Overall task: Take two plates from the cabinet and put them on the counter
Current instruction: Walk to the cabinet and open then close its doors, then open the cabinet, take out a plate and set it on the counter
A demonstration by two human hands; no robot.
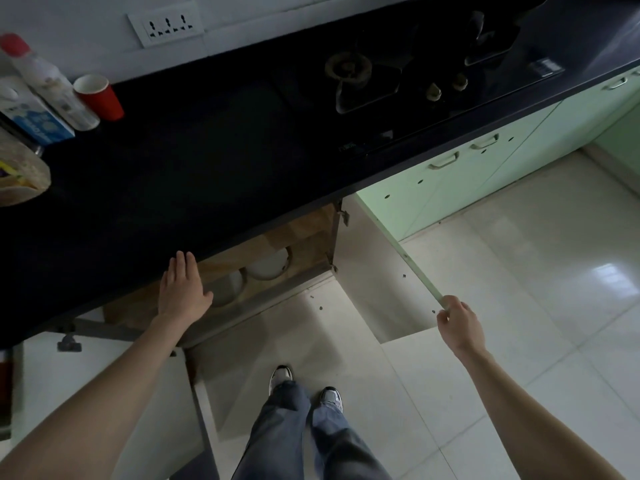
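Below the black counter (194, 174) the cabinet stands with both doors swung out. Inside on its wooden shelf lie two white plates (268, 265), the second plate (230, 287) partly hidden by the counter edge and my left hand. My left hand (181, 289) hovers flat, fingers apart, at the counter's front edge just left of the plates, holding nothing. My right hand (459, 327) pinches the outer edge of the right cabinet door (381, 271), which is wide open.
A gas stove (398, 81) sits on the counter to the right. A red cup (100, 97), a bottle (48, 83), a blue carton (31, 116) and a round basket (20, 174) crowd the counter's left end. The left door (104, 393) hangs open. My feet (304, 386) are on the tiled floor.
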